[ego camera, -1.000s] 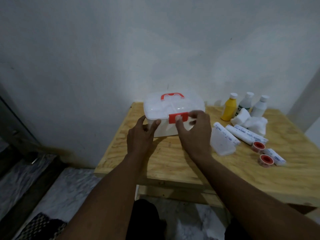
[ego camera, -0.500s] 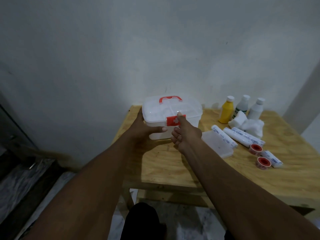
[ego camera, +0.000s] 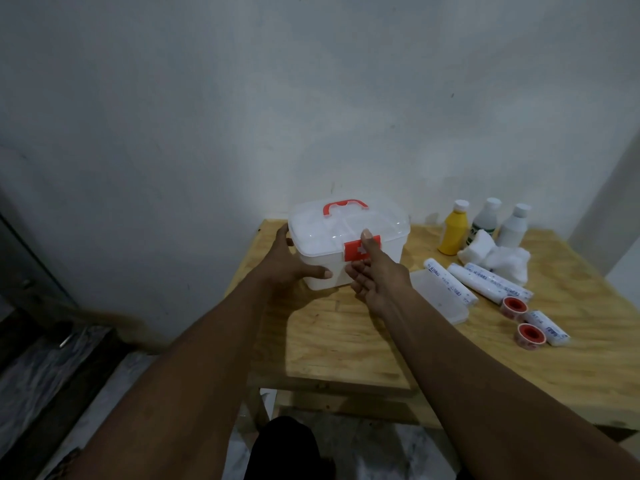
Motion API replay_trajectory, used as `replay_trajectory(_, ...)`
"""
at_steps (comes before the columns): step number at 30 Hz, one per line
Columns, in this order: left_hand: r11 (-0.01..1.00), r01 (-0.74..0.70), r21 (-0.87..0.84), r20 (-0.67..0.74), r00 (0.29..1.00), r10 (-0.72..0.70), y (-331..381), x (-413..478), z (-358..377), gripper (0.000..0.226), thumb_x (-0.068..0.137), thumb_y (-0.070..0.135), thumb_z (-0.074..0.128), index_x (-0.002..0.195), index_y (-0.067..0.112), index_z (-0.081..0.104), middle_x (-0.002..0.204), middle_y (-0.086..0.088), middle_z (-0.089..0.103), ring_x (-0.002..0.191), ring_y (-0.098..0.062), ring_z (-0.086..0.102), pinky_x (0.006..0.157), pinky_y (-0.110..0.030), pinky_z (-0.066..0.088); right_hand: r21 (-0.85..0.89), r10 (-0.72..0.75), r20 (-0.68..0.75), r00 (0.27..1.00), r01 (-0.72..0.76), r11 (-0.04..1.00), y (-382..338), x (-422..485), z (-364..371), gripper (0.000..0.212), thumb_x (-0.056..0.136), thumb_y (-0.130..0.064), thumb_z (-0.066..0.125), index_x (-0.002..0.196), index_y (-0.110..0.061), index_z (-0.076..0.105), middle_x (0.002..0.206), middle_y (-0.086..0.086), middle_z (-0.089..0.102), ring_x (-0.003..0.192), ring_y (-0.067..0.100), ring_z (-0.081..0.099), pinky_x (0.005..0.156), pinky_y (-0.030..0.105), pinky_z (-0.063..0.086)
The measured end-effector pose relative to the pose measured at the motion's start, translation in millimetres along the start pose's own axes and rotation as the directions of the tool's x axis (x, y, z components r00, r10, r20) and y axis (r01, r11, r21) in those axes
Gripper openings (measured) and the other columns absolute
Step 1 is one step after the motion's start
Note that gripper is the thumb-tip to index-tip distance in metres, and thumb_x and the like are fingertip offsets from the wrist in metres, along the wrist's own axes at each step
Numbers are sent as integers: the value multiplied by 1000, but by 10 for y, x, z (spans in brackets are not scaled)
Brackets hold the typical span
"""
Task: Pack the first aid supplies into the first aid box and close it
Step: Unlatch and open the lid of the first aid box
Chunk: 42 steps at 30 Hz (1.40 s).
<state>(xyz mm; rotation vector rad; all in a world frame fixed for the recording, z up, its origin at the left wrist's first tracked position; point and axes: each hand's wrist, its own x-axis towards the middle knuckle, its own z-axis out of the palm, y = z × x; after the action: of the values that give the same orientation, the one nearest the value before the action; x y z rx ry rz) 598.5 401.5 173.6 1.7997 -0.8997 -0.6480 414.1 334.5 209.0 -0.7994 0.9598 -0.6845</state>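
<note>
Plywood surface (ego camera: 346, 341) sitting against a bare grey wall (ego camera: 311, 98), marbled floor showing below. White first aid box (ego camera: 349, 244) is standing at the back left of the surface, lid down, red handle (ego camera: 344, 206) on top, red latch (ego camera: 356, 251) on the front face. Left hand (ego camera: 291, 268) is bracing the box's left side — fingers spread round the corner, thumb lying along the front wall. Right hand (ego camera: 377, 275) is pressing its thumb up against the latch, other fingers loosely curled, grasping nothing. Supplies are lying outside, right of the box: clear tray (ego camera: 440, 299), bandage rolls (ego camera: 491, 282), two red tape rolls (ego camera: 523, 322), cotton wads (ego camera: 498, 254), yellow bottle (ego camera: 453, 232) and two white bottles (ego camera: 498, 225) near the wall.
</note>
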Motion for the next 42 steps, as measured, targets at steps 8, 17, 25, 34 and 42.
replay_trajectory(8,994,25,-102,39,999,-22,-27,31,1,132,57,11,96,158,27,12,151,-1,41,131,-25,45,99,-42,51,-105,-202,-99,974,191,976,-68,-93,90,27,85,-42,72,80,-23,54,88,5,71,75,19,72,65,31,58)
replay_trajectory(17,994,66,-91,174,983,-50,-41,-5,-136,142,38,24,104,153,38,23,144,3,50,131,-27,50,98,-49,55,-734,-798,126,589,597,324,-109,-133,36,43,91,-56,55,90,-15,67,90,0,60,89,16,53,75,26,36)
replay_trajectory(25,998,35,-56,244,970,-20,43,-103,-183,137,46,5,94,155,38,17,143,3,47,130,-25,45,102,-48,52,-844,-917,280,284,529,-93,-193,33,-35,56,83,-71,52,105,-20,62,126,12,46,125,27,38,96,41,35)
replay_trajectory(34,997,20,-69,313,950,3,58,-133,-211,130,53,-2,87,155,37,16,145,5,44,132,-23,41,105,-42,48,-775,-831,462,311,597,-207,-577,393,90,61,84,-54,57,133,-20,46,156,10,25,148,32,20,112,59,31)
replay_trajectory(42,995,18,-95,349,937,16,55,-179,-245,126,56,-9,82,154,38,18,142,4,47,130,-22,44,98,-38,52,-673,-677,307,668,656,342,-875,656,53,53,92,-29,59,142,-17,45,151,7,40,138,25,41,111,37,33)
